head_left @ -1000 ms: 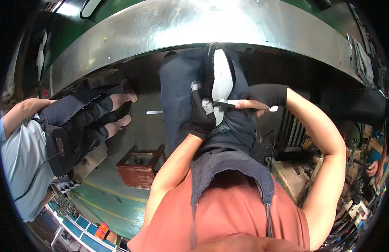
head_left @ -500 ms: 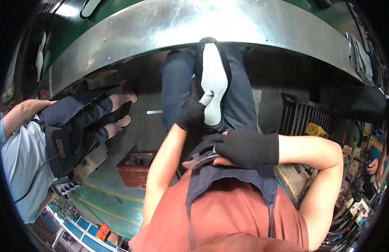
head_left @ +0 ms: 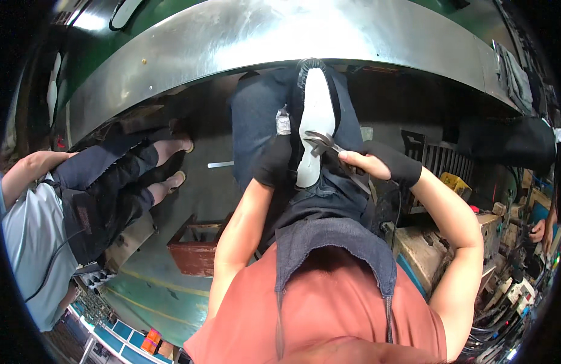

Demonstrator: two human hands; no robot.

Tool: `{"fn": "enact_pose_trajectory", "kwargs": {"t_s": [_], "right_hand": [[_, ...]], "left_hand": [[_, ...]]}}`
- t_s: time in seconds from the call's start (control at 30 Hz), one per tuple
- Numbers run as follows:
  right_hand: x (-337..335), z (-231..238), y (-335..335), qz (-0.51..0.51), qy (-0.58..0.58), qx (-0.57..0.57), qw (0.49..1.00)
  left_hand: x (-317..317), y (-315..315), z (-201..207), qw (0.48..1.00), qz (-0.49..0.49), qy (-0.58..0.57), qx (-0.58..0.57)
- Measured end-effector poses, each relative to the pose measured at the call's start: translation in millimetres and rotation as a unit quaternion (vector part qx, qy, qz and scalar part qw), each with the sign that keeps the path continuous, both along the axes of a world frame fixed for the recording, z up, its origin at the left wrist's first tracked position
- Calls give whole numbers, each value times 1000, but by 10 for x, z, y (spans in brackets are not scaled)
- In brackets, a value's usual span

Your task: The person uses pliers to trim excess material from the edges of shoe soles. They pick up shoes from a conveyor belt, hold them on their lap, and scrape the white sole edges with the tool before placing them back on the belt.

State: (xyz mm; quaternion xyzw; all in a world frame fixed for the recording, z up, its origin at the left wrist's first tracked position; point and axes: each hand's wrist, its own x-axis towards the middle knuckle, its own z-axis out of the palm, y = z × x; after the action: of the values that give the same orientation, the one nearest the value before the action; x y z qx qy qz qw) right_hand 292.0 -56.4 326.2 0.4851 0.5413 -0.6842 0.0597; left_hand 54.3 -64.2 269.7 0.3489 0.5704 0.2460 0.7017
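Note:
A black shoe upper (head_left: 333, 97) with a white insole board (head_left: 317, 100) facing up lies across my thighs, its gathered toe near the bench edge. My left hand (head_left: 277, 159), in a black fingerless glove with white tape round one digit, is closed on the shoe's left side; most of its fingers are hidden beneath. My right hand (head_left: 377, 162), also gloved, is wrapped round a pair of metal pincers (head_left: 321, 142). Their jaws are over the lower middle of the insole, by the shoe's edge. Whether they grip any material I cannot make out.
A curved metal bench edge (head_left: 189, 57) runs across in front of me. To the left sits a co-worker with a dark apron (head_left: 89, 209). A reddish-brown box (head_left: 192, 258) stands on the floor. Machinery (head_left: 504, 303) and a black slatted chair (head_left: 441, 161) are on the right.
My right hand has moved from near my apron up to the shoe, bringing the pincers over the insole. The shoe has shifted slightly right, and my left hand's taped digit has left the insole.

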Motion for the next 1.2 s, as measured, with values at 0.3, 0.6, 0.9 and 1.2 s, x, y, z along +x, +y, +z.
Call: {"fn": "enact_pose_trajectory", "kwargs": {"t_s": [0.3,0.6,0.9,1.2], "right_hand": [[-227,206,-61,123,-95,456,877],[-79,135,46,-31,20,-46,998],[-105,10,-110,79,-54,515,852],[149,273,9,188,-97,454,865]], "left_hand": [[144,-55,-385,983,135,-118,33],[147,-93,-578,968,132,-49,208],[99,-161,-750,986,116,29,115],[160,-37,-444,918,33,183,349]]}}
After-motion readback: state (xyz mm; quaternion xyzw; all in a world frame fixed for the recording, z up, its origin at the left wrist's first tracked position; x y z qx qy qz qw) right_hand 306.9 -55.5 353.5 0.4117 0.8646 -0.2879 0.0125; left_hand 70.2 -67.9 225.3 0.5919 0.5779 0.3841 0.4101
